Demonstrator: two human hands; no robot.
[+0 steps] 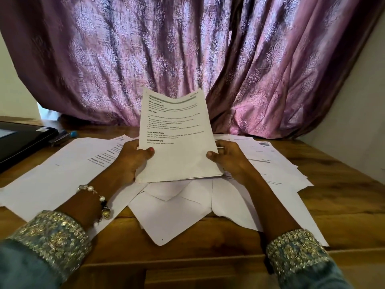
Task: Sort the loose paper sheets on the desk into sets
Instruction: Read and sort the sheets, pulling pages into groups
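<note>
Fingers (149, 152) of both hands pinch the side edges of an upright stack (177, 138) above loose sheets (173, 213) on the tabletop (343, 205). Held this lightly, a rear sheet could slip out and rejoin the unsorted pile.

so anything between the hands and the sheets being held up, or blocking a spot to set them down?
Nothing between them: the left hand and right hand already grip the held sheets at their side edges. Setting down is the catch: loose sheets cover most of the desk in front, with bare wood only at the edges.
</note>
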